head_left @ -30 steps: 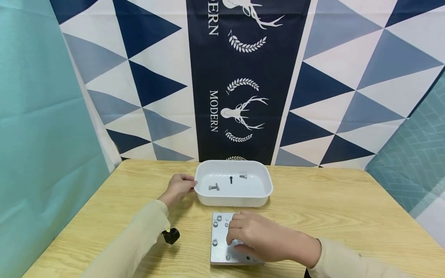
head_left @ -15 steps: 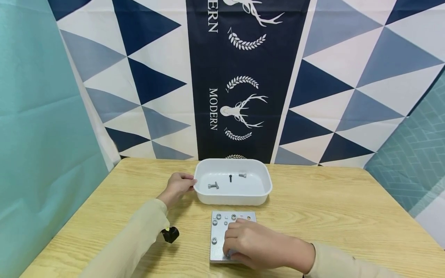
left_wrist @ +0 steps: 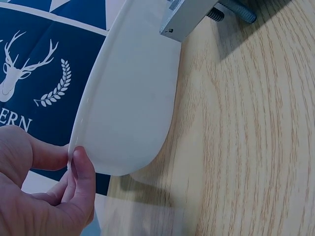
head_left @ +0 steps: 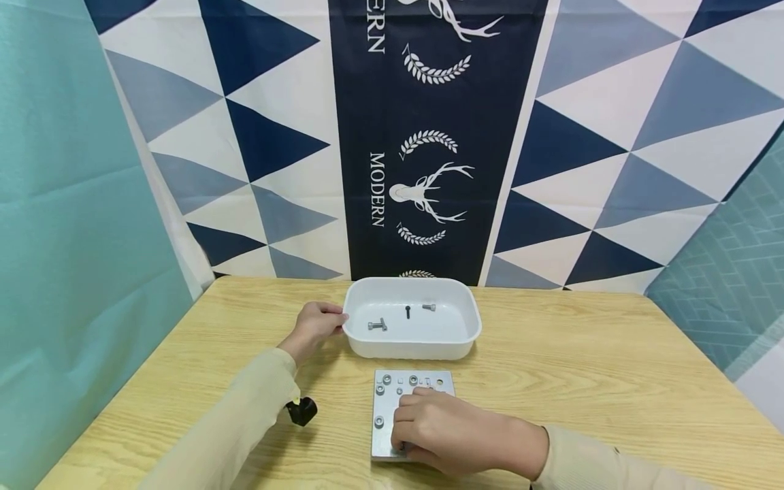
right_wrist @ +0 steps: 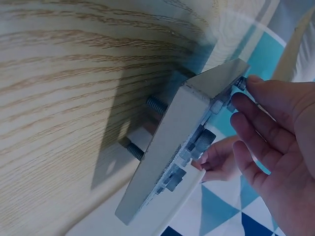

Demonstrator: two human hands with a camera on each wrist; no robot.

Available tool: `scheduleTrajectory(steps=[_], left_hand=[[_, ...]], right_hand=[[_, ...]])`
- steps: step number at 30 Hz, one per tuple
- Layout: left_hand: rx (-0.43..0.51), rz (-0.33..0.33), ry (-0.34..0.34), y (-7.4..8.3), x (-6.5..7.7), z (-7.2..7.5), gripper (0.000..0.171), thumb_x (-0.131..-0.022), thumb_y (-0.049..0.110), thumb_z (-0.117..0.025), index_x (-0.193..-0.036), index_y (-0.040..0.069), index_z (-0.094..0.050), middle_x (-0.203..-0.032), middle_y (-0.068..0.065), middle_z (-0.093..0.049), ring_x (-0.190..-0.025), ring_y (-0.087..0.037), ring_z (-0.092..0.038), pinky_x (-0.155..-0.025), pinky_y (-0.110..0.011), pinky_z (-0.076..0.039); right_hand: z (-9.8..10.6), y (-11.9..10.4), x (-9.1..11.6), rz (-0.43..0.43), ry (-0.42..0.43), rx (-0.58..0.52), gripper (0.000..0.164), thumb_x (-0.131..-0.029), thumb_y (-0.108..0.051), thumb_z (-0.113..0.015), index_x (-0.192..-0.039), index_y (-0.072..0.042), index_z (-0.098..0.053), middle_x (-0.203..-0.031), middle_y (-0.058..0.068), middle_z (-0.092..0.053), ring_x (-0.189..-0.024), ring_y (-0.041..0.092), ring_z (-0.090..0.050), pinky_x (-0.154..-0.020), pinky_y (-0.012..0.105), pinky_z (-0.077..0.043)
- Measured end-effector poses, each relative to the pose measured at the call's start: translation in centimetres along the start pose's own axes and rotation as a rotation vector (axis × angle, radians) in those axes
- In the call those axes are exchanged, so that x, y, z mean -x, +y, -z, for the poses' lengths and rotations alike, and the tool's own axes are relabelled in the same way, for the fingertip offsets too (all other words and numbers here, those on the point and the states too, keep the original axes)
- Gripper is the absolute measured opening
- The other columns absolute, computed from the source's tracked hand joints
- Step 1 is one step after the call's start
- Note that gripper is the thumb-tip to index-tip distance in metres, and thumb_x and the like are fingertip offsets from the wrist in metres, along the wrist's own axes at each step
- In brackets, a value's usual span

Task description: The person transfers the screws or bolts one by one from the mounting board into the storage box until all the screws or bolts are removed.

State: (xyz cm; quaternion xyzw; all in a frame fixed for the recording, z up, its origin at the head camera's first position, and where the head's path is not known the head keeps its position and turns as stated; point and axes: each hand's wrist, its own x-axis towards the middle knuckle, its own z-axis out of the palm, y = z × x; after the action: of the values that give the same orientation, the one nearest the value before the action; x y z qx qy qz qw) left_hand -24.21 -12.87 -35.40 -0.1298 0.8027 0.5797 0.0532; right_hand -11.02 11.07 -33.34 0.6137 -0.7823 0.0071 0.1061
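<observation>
My left hand [head_left: 314, 330] pinches the left rim of a white plastic tray [head_left: 410, 350] between thumb and fingers, as the left wrist view shows closely. Several small socket-head screws lie in the tray, one of them a black screw [head_left: 407, 312]. My right hand [head_left: 444, 432] is over a thick metal plate [head_left: 382, 439] in front of the tray. In the right wrist view, its thumb and index finger pinch a small bolt [right_wrist: 239, 83] at the plate's edge. Other bolts, such as a knurled-head bolt [right_wrist: 203, 141], stand in the plate, with threaded ends [right_wrist: 156, 104] coming out underneath.
The wooden table [head_left: 588, 367] reaches back to a patterned cloth [head_left: 422, 136]. A teal curtain [head_left: 79, 224] hangs at the left. A black object [head_left: 302, 412] shows below my left sleeve.
My right hand has moved slightly left and down onto the plate's near part, baring its far right corner. My left hand has stayed on the tray's rim.
</observation>
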Motion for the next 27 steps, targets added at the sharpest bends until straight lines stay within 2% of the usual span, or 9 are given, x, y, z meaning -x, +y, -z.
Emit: scheduleTrajectory(steps=[10, 17, 22, 27], left_hand=[[0.006, -0.009, -0.009, 0.17, -0.09, 0.07, 0.028, -0.091, 0.007, -0.062, -0.116, -0.004, -0.061, -0.116, -0.021, -0.06, -0.083, -0.015, -0.061, -0.092, -0.036, -0.057], [0.007, -0.016, -0.007, -0.02, -0.12, 0.11, 0.027, -0.091, 0.007, -0.061, -0.116, -0.005, -0.061, -0.115, -0.021, -0.06, -0.084, -0.016, -0.062, -0.092, -0.037, -0.057], [0.013, -0.019, -0.005, -0.01, 0.01, 0.14, 0.027, -0.091, 0.006, -0.062, -0.115, -0.005, -0.061, -0.113, -0.021, -0.06, -0.082, -0.016, -0.061, -0.092, -0.037, -0.057], [0.005, -0.015, -0.009, -0.06, -0.01, 0.14, 0.027, -0.092, 0.007, -0.061, -0.115, -0.004, -0.061, -0.114, -0.02, -0.06, -0.09, -0.02, -0.064, -0.092, -0.037, -0.057]], right_hand=[[0.02, -0.18, -0.48, 0.016, 0.021, 0.044, 0.009, -0.084, -0.024, -0.072, -0.089, -0.025, -0.064, -0.083, -0.017, -0.06, -0.081, 0.0, -0.05, -0.075, 0.016, -0.044], [-0.39, -0.27, -0.77, 0.019, 0.031, 0.058, 0.008, -0.083, -0.023, -0.072, -0.086, -0.025, -0.065, -0.081, -0.017, -0.06, -0.079, 0.0, -0.05, -0.07, 0.011, -0.039], [-0.47, -0.24, -0.88, 0.014, 0.009, 0.044, 0.008, -0.084, -0.023, -0.072, -0.088, -0.025, -0.065, -0.083, -0.017, -0.06, -0.079, 0.0, -0.05, -0.072, 0.012, -0.041], [-0.46, -0.28, -0.92, 0.011, -0.007, 0.046, 0.009, -0.084, -0.022, -0.072, -0.089, -0.025, -0.066, -0.084, -0.017, -0.06, -0.08, 0.0, -0.05, -0.073, 0.012, -0.042]])
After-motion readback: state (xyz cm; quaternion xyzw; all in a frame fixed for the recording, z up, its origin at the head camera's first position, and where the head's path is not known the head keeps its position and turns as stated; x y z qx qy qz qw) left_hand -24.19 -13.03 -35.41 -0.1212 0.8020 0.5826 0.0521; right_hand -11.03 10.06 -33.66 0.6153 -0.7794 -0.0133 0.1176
